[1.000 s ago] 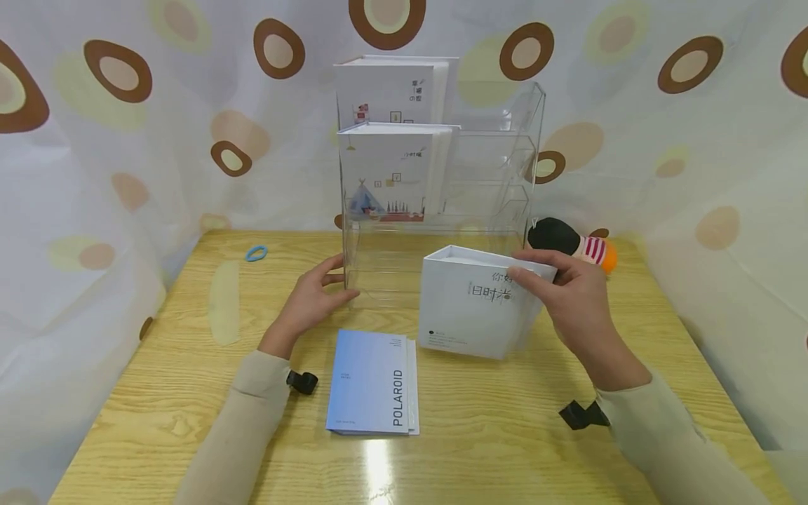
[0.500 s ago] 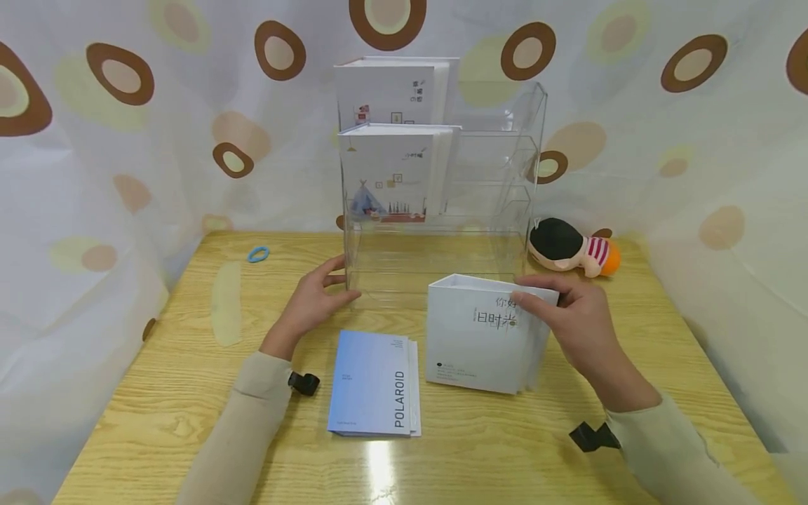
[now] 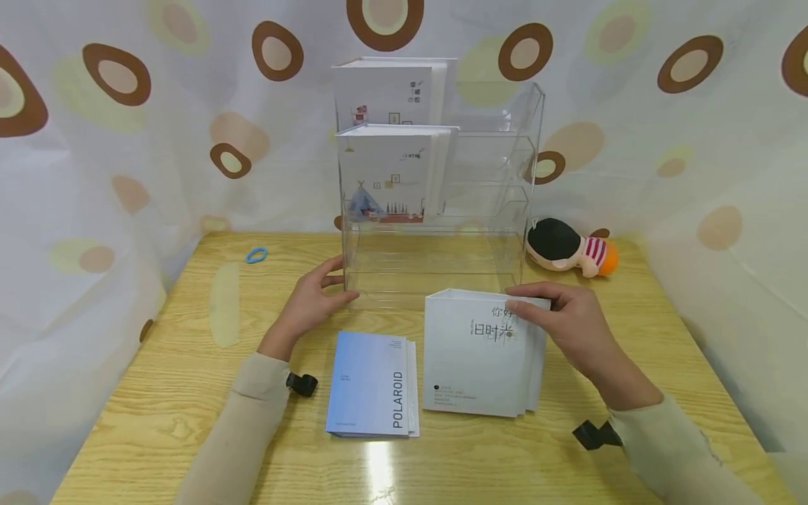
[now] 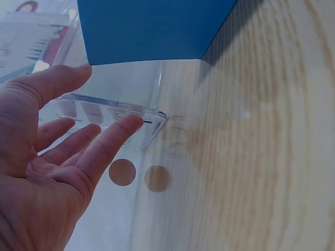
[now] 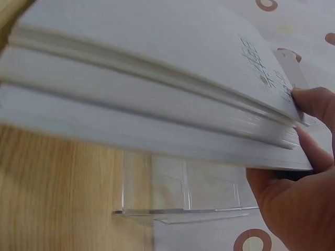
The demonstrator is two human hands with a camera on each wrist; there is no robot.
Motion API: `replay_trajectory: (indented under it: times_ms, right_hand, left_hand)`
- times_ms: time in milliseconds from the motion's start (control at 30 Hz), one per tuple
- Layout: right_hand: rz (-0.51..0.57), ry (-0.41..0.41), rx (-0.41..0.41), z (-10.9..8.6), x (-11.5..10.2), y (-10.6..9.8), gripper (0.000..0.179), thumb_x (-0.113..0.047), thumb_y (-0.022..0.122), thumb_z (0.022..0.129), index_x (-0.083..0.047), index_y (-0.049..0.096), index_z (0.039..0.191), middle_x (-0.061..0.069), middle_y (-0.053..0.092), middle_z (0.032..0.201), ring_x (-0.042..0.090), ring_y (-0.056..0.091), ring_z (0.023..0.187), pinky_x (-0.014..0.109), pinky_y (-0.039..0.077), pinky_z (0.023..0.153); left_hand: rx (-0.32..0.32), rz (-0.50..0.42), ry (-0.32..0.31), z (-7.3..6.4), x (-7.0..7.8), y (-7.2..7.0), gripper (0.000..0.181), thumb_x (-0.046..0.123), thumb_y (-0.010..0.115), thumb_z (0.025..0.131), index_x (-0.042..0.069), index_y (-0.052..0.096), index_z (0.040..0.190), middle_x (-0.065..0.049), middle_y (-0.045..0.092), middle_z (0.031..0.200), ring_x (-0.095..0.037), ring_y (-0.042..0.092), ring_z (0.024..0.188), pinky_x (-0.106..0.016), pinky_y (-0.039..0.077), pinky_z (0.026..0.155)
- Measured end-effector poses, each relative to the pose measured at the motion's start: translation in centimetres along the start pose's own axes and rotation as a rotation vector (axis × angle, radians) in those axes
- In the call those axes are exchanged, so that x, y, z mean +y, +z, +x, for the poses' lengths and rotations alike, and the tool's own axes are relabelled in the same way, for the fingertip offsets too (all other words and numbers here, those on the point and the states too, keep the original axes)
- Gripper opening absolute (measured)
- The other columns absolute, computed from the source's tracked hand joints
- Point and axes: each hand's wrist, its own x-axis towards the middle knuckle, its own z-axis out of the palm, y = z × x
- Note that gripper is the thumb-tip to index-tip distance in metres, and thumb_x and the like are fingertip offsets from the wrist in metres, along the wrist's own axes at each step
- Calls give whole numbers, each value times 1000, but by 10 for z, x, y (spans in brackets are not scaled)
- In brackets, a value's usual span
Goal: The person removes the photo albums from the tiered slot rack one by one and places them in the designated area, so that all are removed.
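Note:
A thick white photo album (image 3: pixel 473 358) with dark lettering stands nearly upright at the front right of the clear acrylic rack (image 3: pixel 435 263). My right hand (image 3: pixel 568 326) pinches its top right corner, thumb on the lettered cover and fingers behind; the right wrist view shows the page edges of the album (image 5: pixel 157 94). At the rack's lower left side is my left hand (image 3: pixel 312 305), its fingers extended in the left wrist view and resting along the side panel (image 4: pixel 104 104). A blue album (image 3: pixel 369 384) marked POLAROID lies flat between the forearms.
Two white illustrated albums stand in the rack's left half, one on an upper tier (image 3: pixel 385 91) and one in front (image 3: pixel 385 172). A plush toy (image 3: pixel 568 247) lies right of the rack. A blue ring (image 3: pixel 256 255) and a pale strip (image 3: pixel 224 305) are at left.
My right hand has brought the white album down and toward me, and its cover now faces me more squarely. The left hand stays at the rack.

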Motion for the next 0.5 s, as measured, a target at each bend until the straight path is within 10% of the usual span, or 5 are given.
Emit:
replay_trajectory:
  times_ms: [167,500]
  right_hand:
    - [-28,-8,-80,4,1,-1,33,-24,85,103,-8,84,132,15,80,138,3,70,100,21,59,79]
    - [-45,22,-171,10,11,1,34,-27,82,105,-11,83,135,13,76,147,1,67,112,18,57,87]
  left_hand:
    - [0,7,3,0,0,0,83,18,81,105,16,37,176,-14,43,179,-42,56,156,-53,66,105]
    - [-1,12,12,-1,1,1,82,19,80,106,17,37,176,-15,43,178,-42,56,156,-55,65,107]
